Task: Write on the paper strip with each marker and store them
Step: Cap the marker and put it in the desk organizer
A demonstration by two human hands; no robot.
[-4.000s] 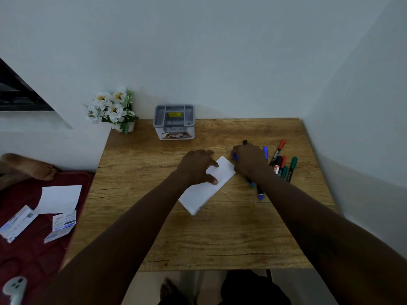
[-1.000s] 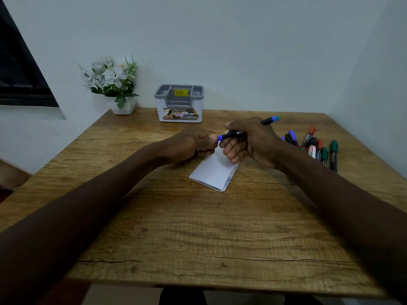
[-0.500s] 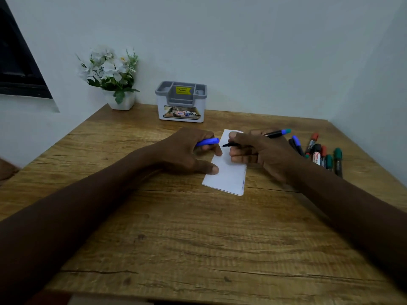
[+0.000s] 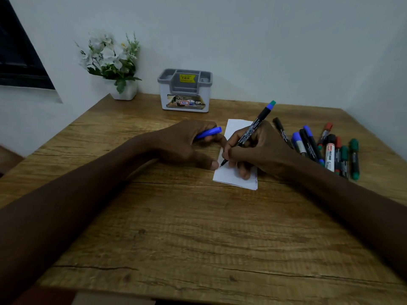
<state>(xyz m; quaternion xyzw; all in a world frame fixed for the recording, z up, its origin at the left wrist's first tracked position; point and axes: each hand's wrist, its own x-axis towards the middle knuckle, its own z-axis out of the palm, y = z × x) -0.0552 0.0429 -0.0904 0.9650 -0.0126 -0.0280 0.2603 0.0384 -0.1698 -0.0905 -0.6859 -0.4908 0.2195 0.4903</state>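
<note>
Head view, looking forward and down over a brown wood-grain table [image 4: 198, 238]. Gripping a slim black marker with a blue and green rear end [image 4: 253, 129] in the right hand [image 4: 262, 148], curling thumb and fingers tightly round the barrel and pointing the rear end toward 1 o'clock. Bringing the uncapped tip down at the left edge of a narrow white paper strip [image 4: 237, 127], lying flat a little past the table's middle toward 12 o'clock; not possible to tell whether touching the paper or only just above it. Resting the lower right fingers on the near part of the strip.

Holding a bright blue marker cap [image 4: 209, 132] in the left hand [image 4: 185, 144], at 9 o'clock from the strip, curling the fingers round it and leaving one end sticking out toward 3 o'clock. Stretching the left thumb [image 4: 210, 165] to the strip's left edge, just beside the marker tip.

Lying at 3 o'clock from the strip, close together on the table: a loose group of capped markers with blue, red, green and black caps [image 4: 326, 150], one of them with a white barrel [image 4: 329, 155]. Standing at 12 o'clock, against the pale wall [image 4: 242, 40]: a grey and white plastic desk organiser with a yellow price sticker [image 4: 185, 93], well apart from both hands. Standing at 11 o'clock, in the table's corner: a small white pot of white artificial flowers [image 4: 112, 60].
</note>
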